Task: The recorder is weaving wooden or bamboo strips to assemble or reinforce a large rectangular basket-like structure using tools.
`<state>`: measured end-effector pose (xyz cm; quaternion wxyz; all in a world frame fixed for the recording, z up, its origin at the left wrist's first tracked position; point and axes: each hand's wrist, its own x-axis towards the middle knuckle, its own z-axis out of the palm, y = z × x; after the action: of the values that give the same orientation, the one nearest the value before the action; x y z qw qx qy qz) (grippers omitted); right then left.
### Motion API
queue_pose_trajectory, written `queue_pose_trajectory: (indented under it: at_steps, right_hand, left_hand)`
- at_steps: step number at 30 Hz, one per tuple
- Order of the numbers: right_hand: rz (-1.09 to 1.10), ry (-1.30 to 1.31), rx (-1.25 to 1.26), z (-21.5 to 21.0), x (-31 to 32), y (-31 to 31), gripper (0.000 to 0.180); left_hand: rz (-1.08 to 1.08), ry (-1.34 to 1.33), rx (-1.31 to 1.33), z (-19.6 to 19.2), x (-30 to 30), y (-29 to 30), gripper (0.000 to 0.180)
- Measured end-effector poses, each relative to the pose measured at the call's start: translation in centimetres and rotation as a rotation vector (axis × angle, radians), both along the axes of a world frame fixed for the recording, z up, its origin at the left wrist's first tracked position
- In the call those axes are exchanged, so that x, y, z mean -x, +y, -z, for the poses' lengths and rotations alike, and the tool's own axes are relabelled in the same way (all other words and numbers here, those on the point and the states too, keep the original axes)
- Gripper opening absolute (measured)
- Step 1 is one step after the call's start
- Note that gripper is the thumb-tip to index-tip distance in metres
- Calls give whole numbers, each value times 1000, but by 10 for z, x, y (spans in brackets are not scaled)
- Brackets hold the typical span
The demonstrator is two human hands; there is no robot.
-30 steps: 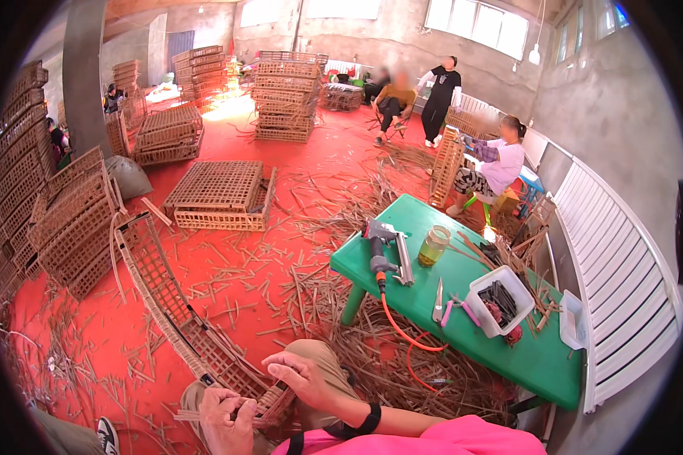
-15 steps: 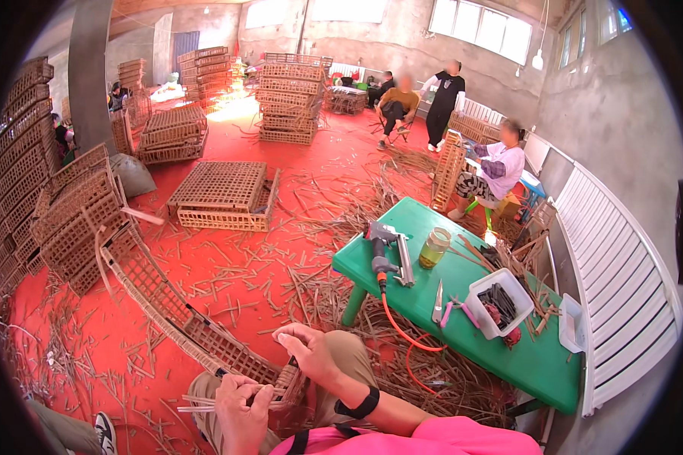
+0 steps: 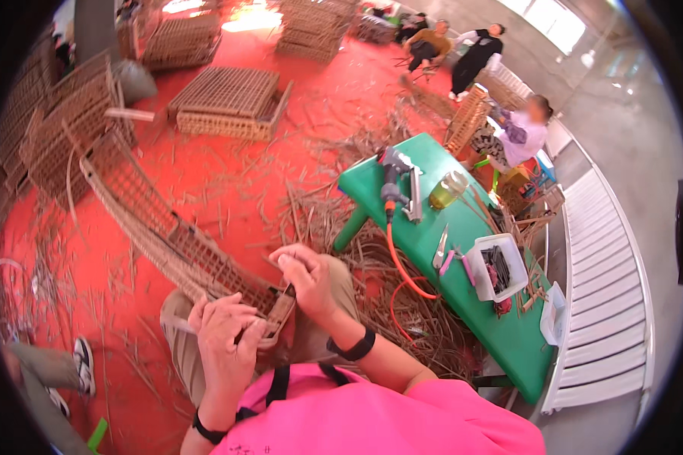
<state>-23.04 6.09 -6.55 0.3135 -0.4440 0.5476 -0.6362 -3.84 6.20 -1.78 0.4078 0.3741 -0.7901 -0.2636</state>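
Note:
A long woven wicker basket frame (image 3: pixel 171 220) leans from my lap out to the left, its near end between my knees. My left hand (image 3: pixel 224 337) is closed at that end, its fingers curled over the rim. A pale flat strip (image 3: pixel 177 324) sticks out from its left side. My right hand (image 3: pixel 309 282) is at the frame's near corner, thumb and fingers bent together in a pinch. What the pinch holds, if anything, is too small to tell. A short dark piece (image 3: pixel 289 290) shows just below those fingers.
To my right, a green table (image 3: pixel 501 345) carries a nail gun (image 3: pixel 399 182) with an orange hose, a jar (image 3: pixel 448 189), a knife (image 3: pixel 441 246), pink-handled pliers (image 3: pixel 457 265) and a white bin (image 3: pixel 501 265). Stacked baskets (image 3: pixel 231 102) and scattered strips cover the red floor. Several people sit or stand beyond.
The view has tipped downward and rotated, so the table and baskets sit differently in it. My left hand has moved up along the frame's end; fewer pale strips show beside it.

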Motion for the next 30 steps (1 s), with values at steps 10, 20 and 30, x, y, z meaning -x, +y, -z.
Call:
queue_pose_trajectory:
  at_steps: [10,20,30]
  right_hand:
    - [8,-47,25,-9,1,-7,19]
    - [33,-1,6,0,2,-6,20]
    - [40,321,37,-49,7,3,39]
  left_hand:
    - [74,118,-101,2,0,-4,8]
    - [1,48,-116,-2,5,-7,15]
    - [4,10,-38,3,8,-10,15]
